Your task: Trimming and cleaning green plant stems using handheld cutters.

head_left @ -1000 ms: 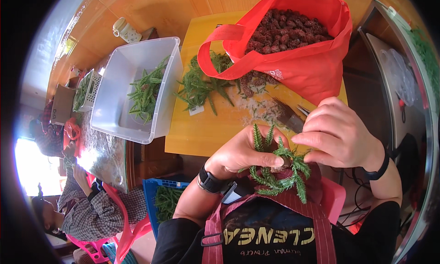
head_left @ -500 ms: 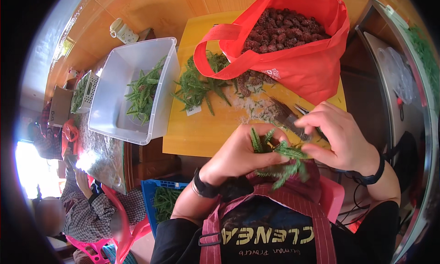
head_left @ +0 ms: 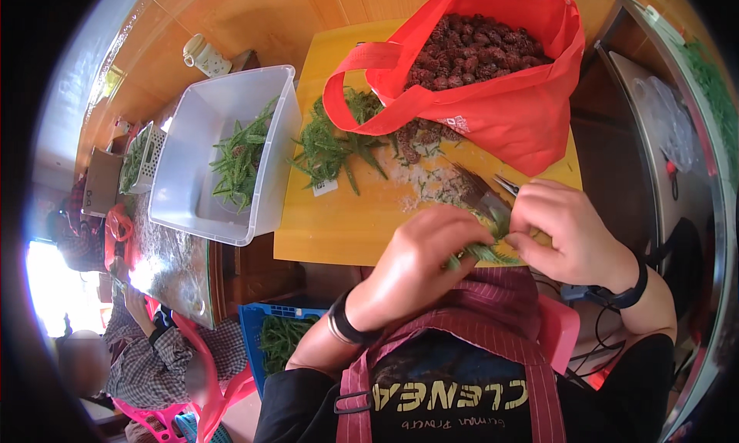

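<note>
Off past the left edge of the yellow rectangular surface (head_left: 331, 243), another person in a checkered shirt (head_left: 142, 370) sits by a bright pink plastic chair (head_left: 208, 377). Next along is a big see-through plastic bin (head_left: 277, 166), right beside that left edge, with a clump of needly green sprigs (head_left: 240, 162) inside. Lower down, near the front left corner, a blue plastic crate (head_left: 251, 331) has more greenery in it. On the surface, toward the left edge, there's a loose green heap of cut sprigs (head_left: 327, 144). Then the hands, over the front edge: left hand (head_left: 419, 247) has its fingers curled down on a small green needled sprig (head_left: 485, 253), thumb hidden from me. Pale crumbs (head_left: 431, 187) and a dark-bristled brush (head_left: 473, 185) lie behind it. Far right corner holds a red fabric bag (head_left: 519, 123) full of brown cones (head_left: 477, 54). Right hand (head_left: 558, 231) is pinching the sprig's right end, thumb against finger, with silver tool tips (head_left: 506, 185) poking out just behind it.
</note>
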Demonstrator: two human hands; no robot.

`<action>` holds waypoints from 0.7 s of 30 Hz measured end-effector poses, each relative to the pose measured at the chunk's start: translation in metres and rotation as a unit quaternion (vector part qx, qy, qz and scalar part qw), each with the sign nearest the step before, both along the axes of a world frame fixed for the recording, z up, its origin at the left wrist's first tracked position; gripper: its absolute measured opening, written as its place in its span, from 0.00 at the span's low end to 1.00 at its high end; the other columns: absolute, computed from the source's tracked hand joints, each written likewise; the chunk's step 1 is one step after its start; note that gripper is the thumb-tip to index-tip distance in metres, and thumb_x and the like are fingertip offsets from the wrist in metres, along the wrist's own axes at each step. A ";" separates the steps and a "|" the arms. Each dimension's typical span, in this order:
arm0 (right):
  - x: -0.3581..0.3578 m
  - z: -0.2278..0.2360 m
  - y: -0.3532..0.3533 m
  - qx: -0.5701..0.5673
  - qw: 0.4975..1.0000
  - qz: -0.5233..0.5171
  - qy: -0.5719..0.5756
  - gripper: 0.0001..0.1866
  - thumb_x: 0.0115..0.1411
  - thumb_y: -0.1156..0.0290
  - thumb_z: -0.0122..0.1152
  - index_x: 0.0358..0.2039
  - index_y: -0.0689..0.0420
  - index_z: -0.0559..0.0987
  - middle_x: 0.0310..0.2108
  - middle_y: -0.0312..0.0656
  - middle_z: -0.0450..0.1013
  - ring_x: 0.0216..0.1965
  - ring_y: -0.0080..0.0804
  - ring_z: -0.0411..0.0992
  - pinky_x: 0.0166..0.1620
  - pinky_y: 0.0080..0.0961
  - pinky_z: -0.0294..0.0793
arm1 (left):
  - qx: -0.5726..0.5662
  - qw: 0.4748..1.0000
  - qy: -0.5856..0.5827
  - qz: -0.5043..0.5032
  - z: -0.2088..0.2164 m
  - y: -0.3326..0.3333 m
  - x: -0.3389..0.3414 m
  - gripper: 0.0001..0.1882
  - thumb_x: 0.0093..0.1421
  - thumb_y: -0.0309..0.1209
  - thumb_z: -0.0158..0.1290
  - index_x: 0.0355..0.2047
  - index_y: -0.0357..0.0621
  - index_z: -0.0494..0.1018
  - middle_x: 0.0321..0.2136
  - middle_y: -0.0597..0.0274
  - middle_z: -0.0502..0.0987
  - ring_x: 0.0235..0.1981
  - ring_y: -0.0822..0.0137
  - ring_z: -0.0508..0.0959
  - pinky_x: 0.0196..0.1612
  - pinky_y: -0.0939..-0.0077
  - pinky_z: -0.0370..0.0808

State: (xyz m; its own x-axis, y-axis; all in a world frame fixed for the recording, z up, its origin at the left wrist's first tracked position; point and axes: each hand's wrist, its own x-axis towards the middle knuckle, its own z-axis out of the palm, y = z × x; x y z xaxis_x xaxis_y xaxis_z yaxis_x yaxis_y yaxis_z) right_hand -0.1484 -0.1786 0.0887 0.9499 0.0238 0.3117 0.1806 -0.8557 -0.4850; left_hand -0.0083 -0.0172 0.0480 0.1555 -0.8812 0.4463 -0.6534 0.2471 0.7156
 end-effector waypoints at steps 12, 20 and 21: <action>0.000 0.002 -0.005 -0.070 0.990 0.068 -0.102 0.12 0.40 0.75 0.65 0.27 0.56 0.74 0.26 0.37 0.71 0.28 0.36 0.70 0.32 0.30 0.67 | 0.236 0.805 0.530 -0.125 -0.002 0.003 0.010 0.12 0.47 0.18 0.58 0.34 0.36 0.72 0.28 0.65 0.76 0.28 0.78 0.74 0.35 0.84 0.71; -0.005 -0.003 0.004 0.212 0.968 -0.091 0.096 0.07 0.45 0.81 0.58 0.25 0.59 0.71 0.21 0.39 0.69 0.25 0.36 0.70 0.30 0.27 0.68 | 0.027 0.995 0.101 0.004 -0.003 0.003 -0.004 0.15 0.42 0.16 0.57 0.33 0.38 0.73 0.30 0.60 0.76 0.35 0.67 0.76 0.37 0.76 0.72; -0.005 -0.004 0.004 0.227 0.965 -0.094 0.095 0.08 0.45 0.80 0.60 0.26 0.59 0.72 0.22 0.39 0.70 0.25 0.36 0.70 0.29 0.27 0.68 | 0.041 0.992 0.121 0.004 -0.002 0.003 -0.004 0.14 0.43 0.16 0.57 0.33 0.38 0.73 0.30 0.60 0.77 0.34 0.69 0.76 0.37 0.77 0.72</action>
